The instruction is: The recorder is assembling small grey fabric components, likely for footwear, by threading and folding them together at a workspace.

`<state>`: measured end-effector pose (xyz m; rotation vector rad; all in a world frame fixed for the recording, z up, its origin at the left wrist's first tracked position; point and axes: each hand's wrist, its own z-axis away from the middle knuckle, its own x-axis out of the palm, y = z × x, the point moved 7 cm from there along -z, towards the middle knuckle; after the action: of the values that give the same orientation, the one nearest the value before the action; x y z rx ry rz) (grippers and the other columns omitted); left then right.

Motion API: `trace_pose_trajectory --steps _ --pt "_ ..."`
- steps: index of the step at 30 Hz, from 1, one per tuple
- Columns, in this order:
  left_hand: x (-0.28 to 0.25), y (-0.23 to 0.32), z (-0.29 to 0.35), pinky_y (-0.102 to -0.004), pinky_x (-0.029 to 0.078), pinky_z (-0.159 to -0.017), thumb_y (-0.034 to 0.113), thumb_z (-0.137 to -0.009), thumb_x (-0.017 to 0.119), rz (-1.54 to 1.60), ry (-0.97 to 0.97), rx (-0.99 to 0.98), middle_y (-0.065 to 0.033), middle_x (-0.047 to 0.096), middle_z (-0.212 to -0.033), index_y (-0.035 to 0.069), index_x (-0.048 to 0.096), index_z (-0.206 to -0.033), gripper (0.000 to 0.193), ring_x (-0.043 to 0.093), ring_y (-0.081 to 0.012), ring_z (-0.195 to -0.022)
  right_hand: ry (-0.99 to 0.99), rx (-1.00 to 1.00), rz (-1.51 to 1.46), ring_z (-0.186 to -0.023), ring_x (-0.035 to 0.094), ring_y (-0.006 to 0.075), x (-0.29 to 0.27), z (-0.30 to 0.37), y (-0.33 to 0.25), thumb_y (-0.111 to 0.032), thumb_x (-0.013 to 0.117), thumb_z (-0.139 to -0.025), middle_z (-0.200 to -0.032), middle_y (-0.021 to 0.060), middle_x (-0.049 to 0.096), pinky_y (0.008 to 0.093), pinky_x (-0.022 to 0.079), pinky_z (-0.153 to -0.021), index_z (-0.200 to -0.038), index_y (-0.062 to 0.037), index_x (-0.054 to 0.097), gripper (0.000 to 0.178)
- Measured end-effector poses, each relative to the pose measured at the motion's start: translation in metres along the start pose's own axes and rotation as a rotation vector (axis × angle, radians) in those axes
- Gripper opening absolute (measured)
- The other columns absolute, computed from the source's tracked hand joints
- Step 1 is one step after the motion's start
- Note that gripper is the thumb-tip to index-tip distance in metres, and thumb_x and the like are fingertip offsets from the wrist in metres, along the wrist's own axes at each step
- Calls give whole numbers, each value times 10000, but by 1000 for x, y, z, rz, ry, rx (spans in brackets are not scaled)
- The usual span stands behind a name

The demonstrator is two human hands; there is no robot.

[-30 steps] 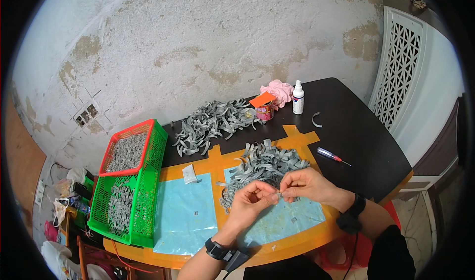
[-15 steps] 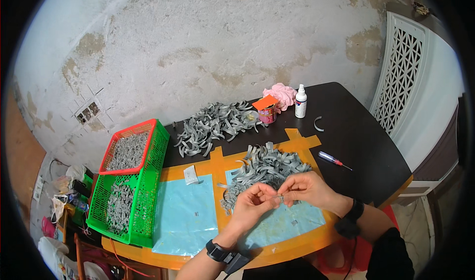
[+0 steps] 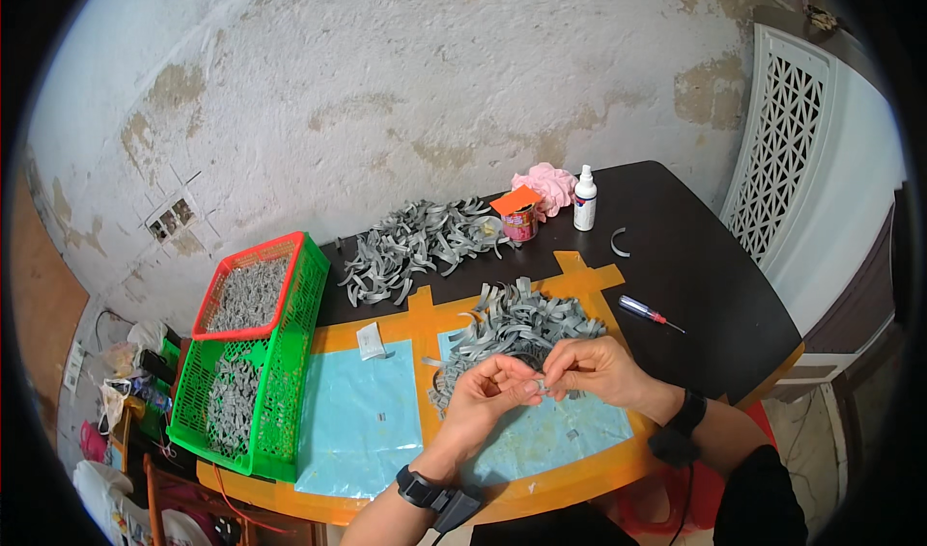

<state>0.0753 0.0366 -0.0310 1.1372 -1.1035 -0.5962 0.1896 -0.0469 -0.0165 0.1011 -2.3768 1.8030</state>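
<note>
My left hand (image 3: pixel 492 392) and my right hand (image 3: pixel 597 369) meet over the blue sheet, fingertips close together. Between them they pinch a small grey piece (image 3: pixel 543 387), mostly hidden by the fingers. Just beyond the hands lies a heap of curved grey strips (image 3: pixel 531 316), partly covered by my fingers. A small loose grey piece (image 3: pixel 573 435) rests on the blue sheet (image 3: pixel 521 454) below my right hand. Another loose piece (image 3: pixel 381 417) lies on the left blue sheet (image 3: pixel 352 454).
At left, a red basket (image 3: pixel 237 335) sits on a green basket (image 3: pixel 280 416); both hold small grey pieces. Behind lie more grey strips (image 3: pixel 415 247), an orange-topped can (image 3: pixel 519 224), a pink cloth (image 3: pixel 548 189) and a spray bottle (image 3: pixel 585 208). A screwdriver (image 3: pixel 645 310) lies right, a white sachet (image 3: pixel 370 341) left.
My fingers have shifted very slightly around the small piece, and both hands stay together in nearly the same place. The rest of the table looks unchanged.
</note>
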Motion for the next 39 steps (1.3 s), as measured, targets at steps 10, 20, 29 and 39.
trace_pose_trajectory --steps 10,20,29,39 --pt "3 4 1 -265 523 -790 -11 -865 628 -11 33 47 -59 648 -914 28 587 -940 94 633 -134 -849 7 -7 -8 -865 602 152 -2 -1 -1 52 608 -854 -980 83 566 266 523 -727 -921 21 644 82" --pt "1 3 0 -256 510 -777 -54 -818 652 -37 58 45 -64 658 -898 29 595 -887 122 631 -129 -821 -18 -31 69 -813 576 137 3 -2 -4 50 589 -863 -970 77 527 261 507 -728 -874 3 612 53" --pt "-13 12 1 -266 536 -750 -61 -835 624 65 127 70 -63 666 -880 29 583 -887 111 655 -144 -816 -126 -40 24 -875 584 160 5 -1 -3 3 550 -910 -999 102 510 286 510 -741 -912 4 570 20" --pt "1 11 1 -225 497 -773 -62 -838 632 -277 32 160 -36 629 -914 10 551 -1024 216 623 -95 -862 68 100 108 -866 584 107 -4 0 5 37 622 -853 -980 51 597 249 488 -777 -1004 -1 558 168"
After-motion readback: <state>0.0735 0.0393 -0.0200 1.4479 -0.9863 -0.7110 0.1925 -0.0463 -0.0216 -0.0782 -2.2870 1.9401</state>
